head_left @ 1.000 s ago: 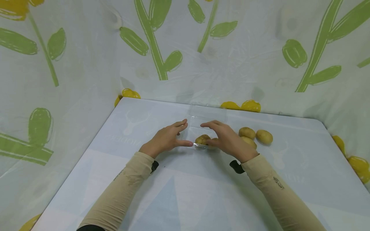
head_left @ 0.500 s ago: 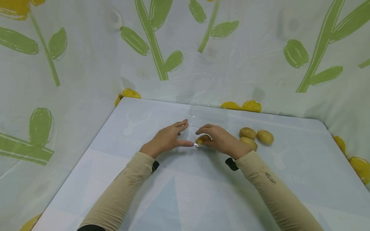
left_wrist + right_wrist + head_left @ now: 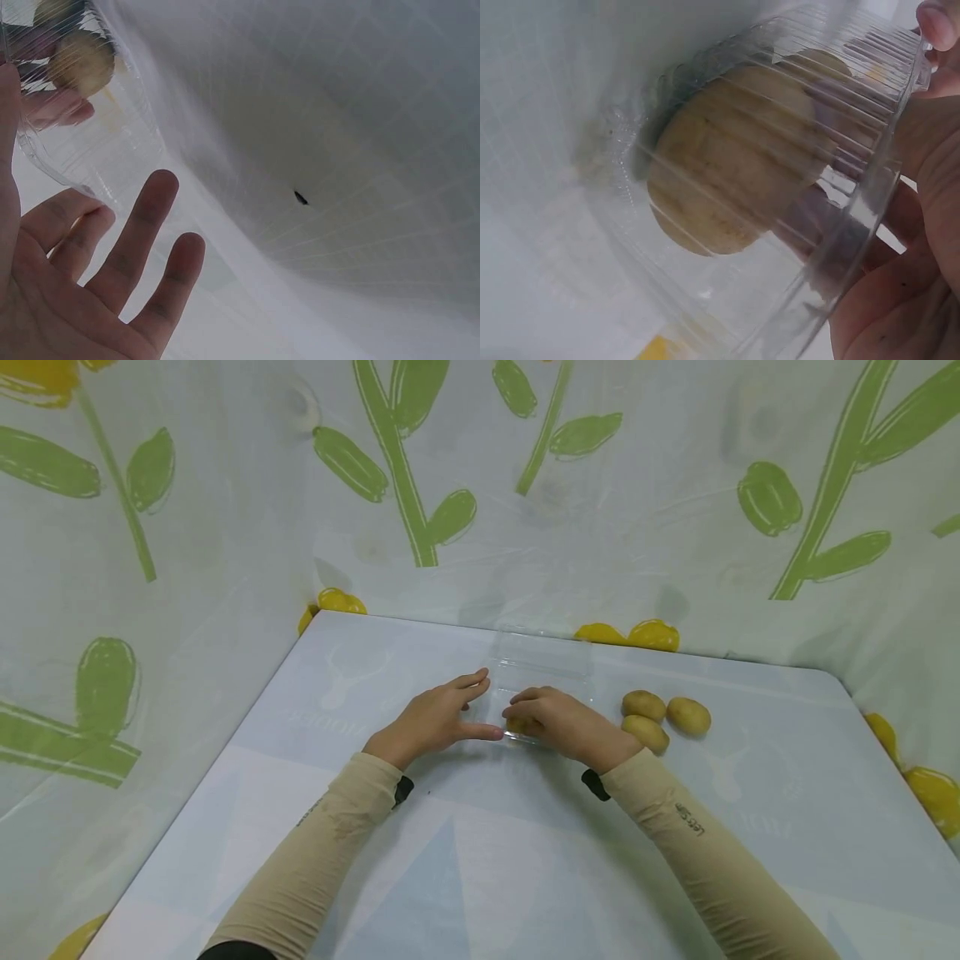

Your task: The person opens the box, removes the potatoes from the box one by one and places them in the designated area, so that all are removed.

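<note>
A clear plastic container (image 3: 542,665) with its lid tipped back stands mid-table. My right hand (image 3: 528,714) reaches into its near end, fingers curled over a potato (image 3: 516,725) that is mostly hidden. In the right wrist view that potato (image 3: 731,172) shows through the ribbed container wall (image 3: 840,247), with the right hand (image 3: 907,225) against it. My left hand (image 3: 480,706) lies open on the table, touching the container's left side. In the left wrist view the left hand (image 3: 112,255) has straight fingers beside the container (image 3: 82,157), and the potato (image 3: 79,60) shows inside.
Three loose potatoes (image 3: 643,704) (image 3: 688,715) (image 3: 645,732) lie on the table just right of my right hand. The pale blue table (image 3: 480,860) is walled at the back and left by a flower-print plastic sheet (image 3: 225,527).
My right hand has slid left and lower over the potato in the container, now covering most of it. The left hand and the loose potatoes have stayed put.
</note>
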The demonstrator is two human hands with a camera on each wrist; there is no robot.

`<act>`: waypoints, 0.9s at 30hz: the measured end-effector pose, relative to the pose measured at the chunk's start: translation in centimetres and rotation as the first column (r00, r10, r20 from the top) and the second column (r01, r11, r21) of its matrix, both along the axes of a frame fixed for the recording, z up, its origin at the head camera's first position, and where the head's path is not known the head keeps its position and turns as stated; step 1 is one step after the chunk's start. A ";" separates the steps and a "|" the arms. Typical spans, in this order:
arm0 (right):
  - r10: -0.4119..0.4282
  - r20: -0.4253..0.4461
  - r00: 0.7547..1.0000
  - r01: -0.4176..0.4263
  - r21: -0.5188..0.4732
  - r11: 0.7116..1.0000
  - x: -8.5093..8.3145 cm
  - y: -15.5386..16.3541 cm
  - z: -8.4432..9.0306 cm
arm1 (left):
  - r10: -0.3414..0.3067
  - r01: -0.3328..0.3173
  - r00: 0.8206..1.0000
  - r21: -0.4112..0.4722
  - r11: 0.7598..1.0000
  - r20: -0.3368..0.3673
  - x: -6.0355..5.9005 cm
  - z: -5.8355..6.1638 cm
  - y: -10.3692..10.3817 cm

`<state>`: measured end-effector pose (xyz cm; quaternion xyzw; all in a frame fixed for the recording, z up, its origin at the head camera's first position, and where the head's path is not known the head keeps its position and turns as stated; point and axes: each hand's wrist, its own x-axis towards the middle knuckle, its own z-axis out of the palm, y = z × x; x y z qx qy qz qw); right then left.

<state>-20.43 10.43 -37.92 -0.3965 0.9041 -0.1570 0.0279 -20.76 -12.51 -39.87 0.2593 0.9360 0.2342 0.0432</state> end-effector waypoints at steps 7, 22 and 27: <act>0.001 -0.018 1.000 -0.001 0.024 1.000 -0.1 -0.3 0.2 | 0.002 -0.002 1.000 0.002 1.000 -0.013 0.0 -0.1 0.0; -0.088 0.001 0.996 0.087 0.072 0.994 -0.6 -1.0 0.2 | 0.004 -0.004 1.000 0.020 1.000 -0.003 0.1 -0.3 0.0; -0.081 0.001 0.997 0.080 0.084 0.993 -0.8 -1.0 0.0 | 0.007 -0.007 1.000 0.013 1.000 0.000 0.1 -0.3 0.0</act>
